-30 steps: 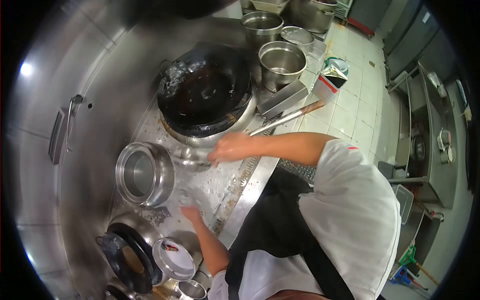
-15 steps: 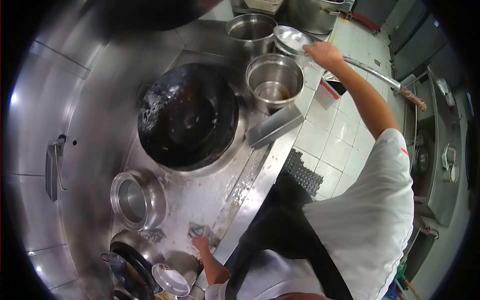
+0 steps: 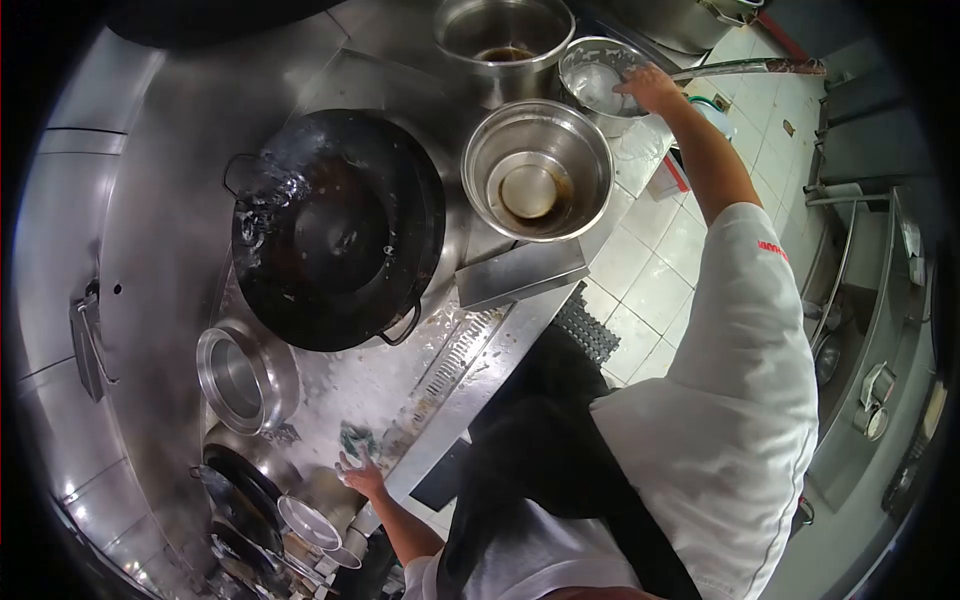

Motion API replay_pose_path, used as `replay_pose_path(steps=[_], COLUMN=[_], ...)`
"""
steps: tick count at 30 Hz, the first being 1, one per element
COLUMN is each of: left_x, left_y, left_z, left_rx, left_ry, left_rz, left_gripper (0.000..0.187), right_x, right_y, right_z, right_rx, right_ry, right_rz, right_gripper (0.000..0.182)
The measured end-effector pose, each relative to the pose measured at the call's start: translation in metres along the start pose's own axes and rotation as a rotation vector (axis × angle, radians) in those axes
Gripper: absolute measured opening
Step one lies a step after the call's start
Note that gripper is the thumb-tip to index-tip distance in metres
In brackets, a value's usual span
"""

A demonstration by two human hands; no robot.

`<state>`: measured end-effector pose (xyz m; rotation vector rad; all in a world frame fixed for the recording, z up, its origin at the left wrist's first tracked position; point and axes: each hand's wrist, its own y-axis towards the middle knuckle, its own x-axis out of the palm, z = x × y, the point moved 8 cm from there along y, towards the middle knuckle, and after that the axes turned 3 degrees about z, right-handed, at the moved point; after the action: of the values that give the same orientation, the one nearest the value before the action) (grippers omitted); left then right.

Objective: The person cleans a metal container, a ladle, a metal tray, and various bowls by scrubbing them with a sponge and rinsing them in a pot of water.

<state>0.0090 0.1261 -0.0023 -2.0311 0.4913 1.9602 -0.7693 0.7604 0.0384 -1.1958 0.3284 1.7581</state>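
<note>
My right hand (image 3: 652,88) is at the far right end of the counter, closed around a ladle (image 3: 740,68) close to its bowl. The ladle's bowl sits in the mouth of a metal pot (image 3: 612,122), and its long handle sticks out over the floor. Low in the view, my left hand (image 3: 362,476) has its fingers spread above the wet counter (image 3: 345,385). A greenish scrubbing cloth (image 3: 356,438) lies right at its fingertips. A large black wok (image 3: 340,235) with loop handles stands beyond, with water or suds shining on its left side.
Two deep steel pots (image 3: 540,120) (image 3: 500,70) stand beside the wok. A metal box (image 3: 525,275) rests at the counter edge. On the left are a steel pot (image 3: 275,385), dark pans (image 3: 240,495) and a strainer (image 3: 310,522). Tiled floor (image 3: 650,265) lies right of the counter.
The view has shifted. My right hand has lowered the ladle's bowl into the pot, and its handle has swung up. My left hand's fingers have spread beside the cloth.
</note>
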Motion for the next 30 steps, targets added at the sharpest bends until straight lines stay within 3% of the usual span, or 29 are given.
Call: replay_pose_path(steps=[3, 4, 7, 12, 15, 17, 19, 21, 23, 25, 29, 30], left_x=[-0.014, -0.021, -0.025, -0.068, -0.126, -0.147, -0.143, -0.135, -0.109, -0.084, -0.062, -0.048], left_y=[-0.002, -0.003, -0.006, -0.025, -0.044, -0.067, -0.094, -0.116, -0.120, -0.119, -0.123, -0.122], left_z=[0.018, 0.032, 0.058, 0.111, 0.211, 0.297, 0.376, 0.452, 0.503, 0.543, 0.582, 0.583], left_rx=[-0.048, -0.028, 0.064, 0.162, 0.142, 0.364, 0.494, 0.439, 0.272, -0.015, -0.165, -0.152], left_ry=[-0.098, -0.087, -0.156, -0.251, -0.564, -0.743, -0.942, -1.203, -1.335, -1.328, -1.257, -1.244], left_rz=[0.004, 0.010, 0.060, 0.329, 0.218, 0.093, -0.274, -0.621, -0.759, -0.910, -1.086, -1.085], left_gripper=[0.069, 0.063, 0.056, 0.032, 0.026, 0.023, 0.025, 0.036, 0.052, 0.064, 0.060, 0.058], right_x=[0.013, 0.005, -0.007, -0.009, -0.021, -0.032, -0.027, -0.015, 0.000, -0.016, -0.003, 0.005], right_y=[0.007, 0.006, 0.003, 0.009, -0.001, -0.021, -0.036, -0.046, -0.046, -0.070, -0.097, -0.099], right_z=[0.005, 0.005, 0.013, 0.018, 0.020, 0.025, 0.018, 0.010, 0.010, 0.012, 0.014, 0.014], right_rx=[0.046, 0.055, 0.090, 0.138, 0.217, 0.296, 0.413, 0.463, 0.446, 0.613, 0.971, 1.010], right_ry=[0.061, 0.061, 0.199, 0.381, 0.425, 0.451, 0.480, 0.574, 0.722, 0.672, 0.832, 0.947], right_rz=[0.075, -0.022, 0.037, 0.142, 0.472, 0.799, 0.797, 0.799, 0.824, 0.965, 1.044, 0.945], right_gripper=[0.045, 0.048, 0.050, 0.052, 0.043, 0.036, 0.031, 0.028, 0.027, 0.034, 0.055, 0.067])
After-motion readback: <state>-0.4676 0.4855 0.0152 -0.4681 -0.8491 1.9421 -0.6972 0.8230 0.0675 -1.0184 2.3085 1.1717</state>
